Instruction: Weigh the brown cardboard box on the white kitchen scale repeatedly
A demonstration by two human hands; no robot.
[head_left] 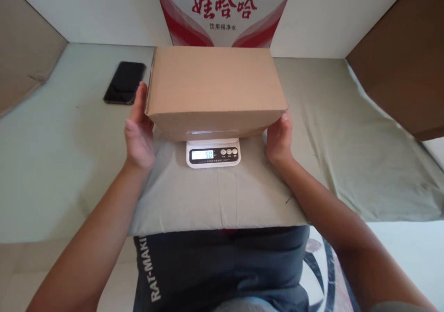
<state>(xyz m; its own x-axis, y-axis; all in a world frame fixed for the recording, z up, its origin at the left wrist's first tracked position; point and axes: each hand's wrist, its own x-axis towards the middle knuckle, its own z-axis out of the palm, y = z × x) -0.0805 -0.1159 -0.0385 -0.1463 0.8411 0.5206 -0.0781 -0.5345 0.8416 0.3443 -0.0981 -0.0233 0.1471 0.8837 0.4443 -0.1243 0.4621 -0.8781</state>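
Squarely between left hand and right hand, both grasping: one cardboard box, one scale

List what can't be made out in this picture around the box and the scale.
Head view only:
- Scale: its platform is hidden under the cardboard box.
- Box contents: closed, unseen.
- Button labels: too small.
- Left hand and right hand: fingertips hidden behind the box sides.
- Printed carton: top cut off by the edge.

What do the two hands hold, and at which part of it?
The cardboard box, at its two short ends: left hand flat on the left end, right hand on the right end, above the scale.
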